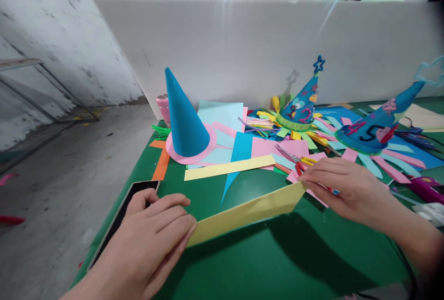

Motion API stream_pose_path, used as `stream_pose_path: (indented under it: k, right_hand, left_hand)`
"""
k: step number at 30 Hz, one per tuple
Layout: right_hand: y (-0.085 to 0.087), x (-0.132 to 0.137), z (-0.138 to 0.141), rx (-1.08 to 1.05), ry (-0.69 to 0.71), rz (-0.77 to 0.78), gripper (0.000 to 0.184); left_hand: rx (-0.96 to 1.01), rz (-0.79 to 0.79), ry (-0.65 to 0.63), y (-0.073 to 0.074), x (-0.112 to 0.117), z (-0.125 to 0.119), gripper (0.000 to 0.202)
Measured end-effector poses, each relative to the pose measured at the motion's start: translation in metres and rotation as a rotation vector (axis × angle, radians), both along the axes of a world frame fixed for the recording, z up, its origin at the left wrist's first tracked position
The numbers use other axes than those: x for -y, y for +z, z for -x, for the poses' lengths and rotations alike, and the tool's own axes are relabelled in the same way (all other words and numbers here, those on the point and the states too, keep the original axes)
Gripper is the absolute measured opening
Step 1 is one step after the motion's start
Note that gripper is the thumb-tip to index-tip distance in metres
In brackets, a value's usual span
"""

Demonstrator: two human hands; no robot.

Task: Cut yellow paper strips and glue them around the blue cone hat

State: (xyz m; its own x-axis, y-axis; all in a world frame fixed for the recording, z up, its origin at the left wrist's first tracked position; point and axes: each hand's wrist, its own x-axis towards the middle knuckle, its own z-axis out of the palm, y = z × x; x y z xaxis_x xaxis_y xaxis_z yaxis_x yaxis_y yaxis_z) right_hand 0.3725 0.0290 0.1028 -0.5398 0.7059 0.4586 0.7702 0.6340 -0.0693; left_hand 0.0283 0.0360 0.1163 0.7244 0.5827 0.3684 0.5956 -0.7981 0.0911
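Observation:
A yellow paper strip (pixel 248 210) stretches between my two hands above the green table. My left hand (pixel 161 230) pinches its left end, and my right hand (pixel 335 184) pinches the right end, which is held higher. Behind it lies another pale yellow strip (pixel 229 167), flat across blue and pink paper. Farther back stands a plain blue paper cone (pixel 185 119) on a pink paper ring (pixel 178 157). Scissors (pixel 294 159) with red and yellow handles lie just beyond my right hand, partly covered by it.
Two decorated blue cone hats, one with a star tip (pixel 298 108) and one marked 5 (pixel 376 126), stand at the right with fringed paper. A phone (pixel 118 219) lies by the left table edge. A purple tool (pixel 426 190) is far right. A white board (pixel 243 50) rises behind.

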Motion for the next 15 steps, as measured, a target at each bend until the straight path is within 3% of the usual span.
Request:
stream_pose_path:
  k: [4, 7, 9, 12, 15]
  right_hand:
    - [-0.001, 0.002, -0.021, 0.022, -0.111, -0.082, 0.014]
    - [0.006, 0.005, -0.021, -0.018, -0.184, -0.168, 0.016]
    - [0.012, 0.009, -0.004, -0.057, -0.179, -0.159, 0.017]
    - [0.018, 0.011, 0.037, -0.032, -0.046, -0.130, 0.031]
    - [0.014, 0.010, 0.070, -0.036, 0.062, -0.076, 0.017]
  left_hand:
    - [-0.002, -0.013, -0.005, -0.001, 0.001, 0.003, 0.021]
    - [-0.002, -0.027, 0.001, 0.000, 0.000, 0.004, 0.021]
    - [0.002, -0.023, -0.013, 0.001, 0.000, 0.003, 0.022]
    - [0.012, -0.021, -0.038, 0.004, 0.001, -0.001, 0.020]
    - [0.034, -0.022, -0.025, 0.005, 0.003, -0.006, 0.019]
